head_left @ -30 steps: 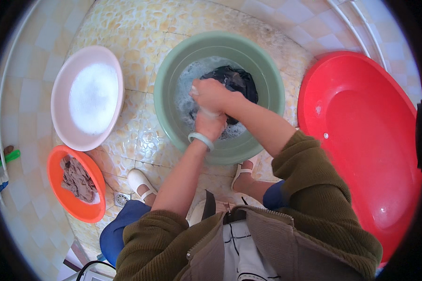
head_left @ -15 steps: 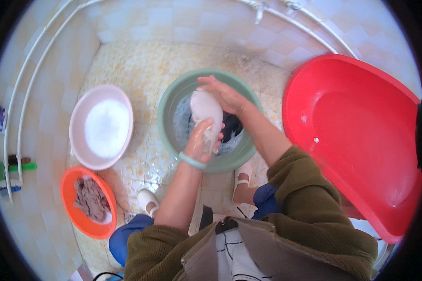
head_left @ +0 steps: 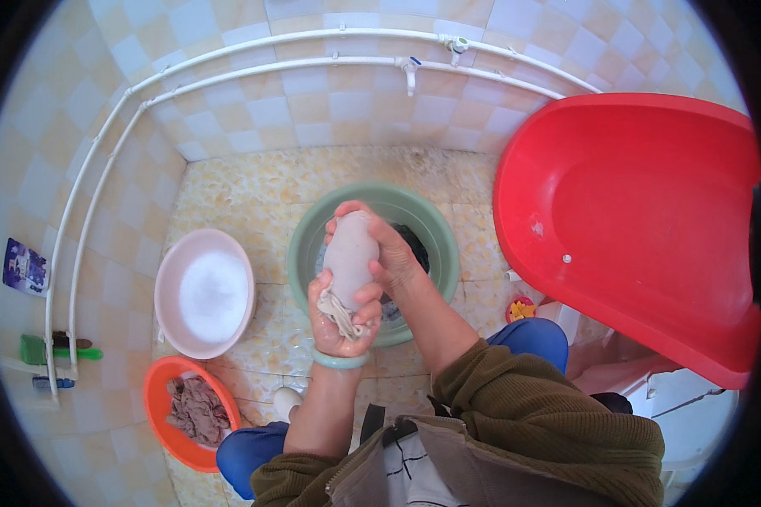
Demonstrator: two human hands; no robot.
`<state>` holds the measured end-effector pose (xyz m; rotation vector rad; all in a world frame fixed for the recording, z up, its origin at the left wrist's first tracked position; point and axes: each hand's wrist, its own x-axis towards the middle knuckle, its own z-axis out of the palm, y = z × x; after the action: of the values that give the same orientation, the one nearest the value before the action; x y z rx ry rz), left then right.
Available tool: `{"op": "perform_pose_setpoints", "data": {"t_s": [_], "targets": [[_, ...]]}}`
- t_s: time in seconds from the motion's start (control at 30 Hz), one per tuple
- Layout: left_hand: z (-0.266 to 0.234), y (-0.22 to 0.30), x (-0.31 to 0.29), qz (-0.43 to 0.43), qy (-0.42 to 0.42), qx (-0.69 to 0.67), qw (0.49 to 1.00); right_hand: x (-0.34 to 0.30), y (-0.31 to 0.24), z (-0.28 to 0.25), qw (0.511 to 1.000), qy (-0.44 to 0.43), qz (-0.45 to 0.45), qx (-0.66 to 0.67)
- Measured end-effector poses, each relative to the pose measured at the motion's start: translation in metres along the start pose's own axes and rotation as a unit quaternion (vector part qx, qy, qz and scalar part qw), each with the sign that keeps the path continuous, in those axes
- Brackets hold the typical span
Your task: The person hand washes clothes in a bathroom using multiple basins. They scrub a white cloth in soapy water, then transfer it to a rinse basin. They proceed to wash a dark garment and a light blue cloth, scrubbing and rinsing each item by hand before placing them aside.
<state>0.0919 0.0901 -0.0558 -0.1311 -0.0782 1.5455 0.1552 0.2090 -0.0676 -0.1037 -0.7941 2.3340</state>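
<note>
A wet whitish cloth [head_left: 351, 253], balled into a smooth elongated bundle, is held up over the green basin [head_left: 444, 221]. My left hand [head_left: 328, 338], with a pale green bangle at its wrist, is closed round the lower end, where gathered folds stick out between the fingers. My right hand [head_left: 396, 258] grips the upper end, fingers curled over the top. Beneath, a dark cloth [head_left: 413, 245] lies in the basin, partly hidden by my hands and the bundle.
At left stand a pink basin [head_left: 162, 296] with white suds and an orange basin [head_left: 156, 418] holding a brownish cloth [head_left: 196, 409]. A large red tub [head_left: 643, 211] fills the right side. White pipes with taps [head_left: 410, 74] run along the tiled wall. Brushes [head_left: 80, 354] hang at left.
My right hand, stretched out beside the bundle before, now grips its upper end. The bundle is more upright. The view has tilted up, showing more wall and pipes.
</note>
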Motion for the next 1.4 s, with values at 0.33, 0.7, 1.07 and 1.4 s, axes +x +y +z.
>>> {"op": "perform_pose_setpoints", "data": {"t_s": [0.33,0.7,1.07,1.4], "targets": [[0.010,-0.004,0.011,0.017,0.232,0.551,0.801,0.032,-0.041,0.016,0.817,-0.111,0.076,-0.561],[-0.009,-0.040,0.048,0.172,0.233,0.916,0.279,0.003,-0.043,-0.015,0.726,0.056,-0.034,-0.685],[-0.037,-0.034,0.111,0.044,0.158,0.976,0.144,0.011,-0.061,-0.069,0.688,0.174,-0.003,-0.704],[-0.076,0.013,0.103,-0.028,0.226,0.719,0.656,0.014,-0.080,-0.095,0.820,0.121,0.150,-0.539]]}}
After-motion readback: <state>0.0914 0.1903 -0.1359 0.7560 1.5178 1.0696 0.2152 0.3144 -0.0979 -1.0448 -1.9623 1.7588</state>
